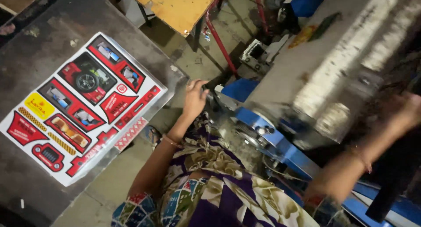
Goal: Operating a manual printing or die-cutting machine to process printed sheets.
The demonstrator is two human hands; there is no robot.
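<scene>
We look down from the head view and see our left hand (194, 97) at the centre of the frame, fingers loosely curled and resting against the dark near end of the machine (280, 143), just left of its blue frame; whether the grip has closed on any part there we cannot tell, since the fingertips are turned away from us. Our right hand (405, 113) reaches toward the right edge of the frame, over the dark side of the machine, and it is blurred, so we cannot tell how far its grip is open or whether it has hold of anything. Thin bangles circle both wrists. The machine runs diagonally from the centre to the lower right, with a blue metal frame and a wide grey roller (346, 56) or bed stretching toward the upper right. In the left half of the frame a dark, worn counter (39, 42) carries a printed sheet (81, 106) of red, yellow and white die-cut shapes showing a toy vehicle; the sheet lies flat and tilted, its right corner near the edge of the counter, well apart from both hands. Between the counter and the machine we see the concrete floor (193, 56). At the top centre stands a yellow board (175, 7) on red metal legs, and beyond it some blue and white clutter lies on the floor. Our patterned purple and cream clothing (219, 192) fills the bottom centre.
</scene>
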